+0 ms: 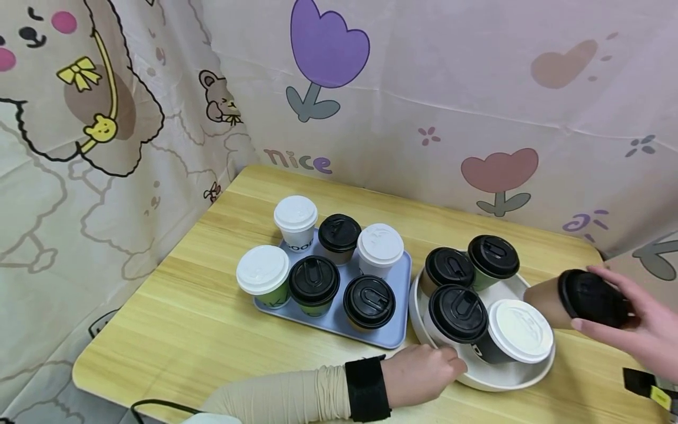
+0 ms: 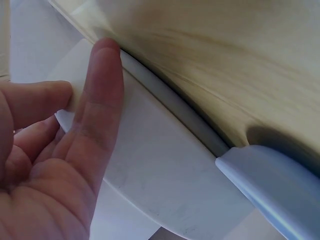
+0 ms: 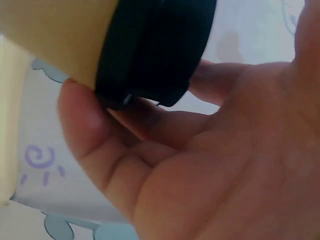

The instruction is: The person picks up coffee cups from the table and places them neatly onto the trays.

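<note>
My right hand [image 1: 635, 327] grips a brown paper coffee cup [image 1: 545, 301] by its black lid [image 3: 155, 50], the cup tilted onto its side at the right of the round white tray [image 1: 495, 380]. In the head view that tray bears several lidded cups: black-lidded cups [image 1: 458, 313] at the left and back, and a dark cup with a white lid [image 1: 521, 330] at the right. My left hand [image 1: 424, 375] is at the tray's near-left rim; in the left wrist view its thumb and fingers [image 2: 102, 85] pinch the white edge.
A blue rectangular tray [image 1: 394, 335] stands left of the round one, their edges close together. It bears several cups with white lids [image 1: 295, 213] and black lids [image 1: 369, 301]. Both trays are on a wooden table [image 1: 175, 318], with a printed curtain [image 1: 413, 76] behind.
</note>
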Tool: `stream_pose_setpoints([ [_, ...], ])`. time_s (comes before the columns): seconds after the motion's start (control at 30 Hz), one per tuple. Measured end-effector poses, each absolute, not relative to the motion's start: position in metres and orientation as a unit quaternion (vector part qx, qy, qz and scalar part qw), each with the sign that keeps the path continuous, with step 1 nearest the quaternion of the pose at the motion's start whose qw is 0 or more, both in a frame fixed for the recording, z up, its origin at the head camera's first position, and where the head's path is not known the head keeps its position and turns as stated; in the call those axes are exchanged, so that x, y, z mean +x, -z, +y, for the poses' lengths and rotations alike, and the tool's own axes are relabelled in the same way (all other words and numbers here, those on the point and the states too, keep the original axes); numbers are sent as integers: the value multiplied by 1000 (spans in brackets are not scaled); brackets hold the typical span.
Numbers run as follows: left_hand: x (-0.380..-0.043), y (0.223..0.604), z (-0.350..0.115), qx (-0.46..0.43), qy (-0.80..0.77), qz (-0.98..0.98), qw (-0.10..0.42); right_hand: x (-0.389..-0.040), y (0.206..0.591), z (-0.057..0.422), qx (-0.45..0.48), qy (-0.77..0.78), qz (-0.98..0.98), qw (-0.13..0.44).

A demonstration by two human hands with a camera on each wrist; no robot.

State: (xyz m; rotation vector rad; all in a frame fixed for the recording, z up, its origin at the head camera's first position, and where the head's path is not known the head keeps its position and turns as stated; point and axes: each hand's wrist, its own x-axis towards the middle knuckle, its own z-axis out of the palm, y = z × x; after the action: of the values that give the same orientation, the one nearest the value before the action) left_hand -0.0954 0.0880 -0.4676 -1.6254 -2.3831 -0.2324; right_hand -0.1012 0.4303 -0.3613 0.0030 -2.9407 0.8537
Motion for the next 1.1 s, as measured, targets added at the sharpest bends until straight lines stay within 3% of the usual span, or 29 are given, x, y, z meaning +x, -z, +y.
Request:
stream_pose_setpoints([
  [0.13, -95, 468, 89, -557, 83, -817, 125, -111, 354, 422, 26, -199, -978, -58],
  [0.23, -95, 469, 89, -557, 87, -817, 122, -114, 355, 422, 50, -179, -979, -89],
  [0.47, -96, 469, 88, -558, 93, -817, 111, -114, 367, 428, 92, -193, -973, -82],
  [0.77, -95, 468, 88, -554, 88, -818, 125, -123, 368, 430, 77, -194, -972, -111],
  [1.1, -95, 468, 88, -553, 87, -819, 127, -127, 373, 426, 78, -210, -970, -100],
])
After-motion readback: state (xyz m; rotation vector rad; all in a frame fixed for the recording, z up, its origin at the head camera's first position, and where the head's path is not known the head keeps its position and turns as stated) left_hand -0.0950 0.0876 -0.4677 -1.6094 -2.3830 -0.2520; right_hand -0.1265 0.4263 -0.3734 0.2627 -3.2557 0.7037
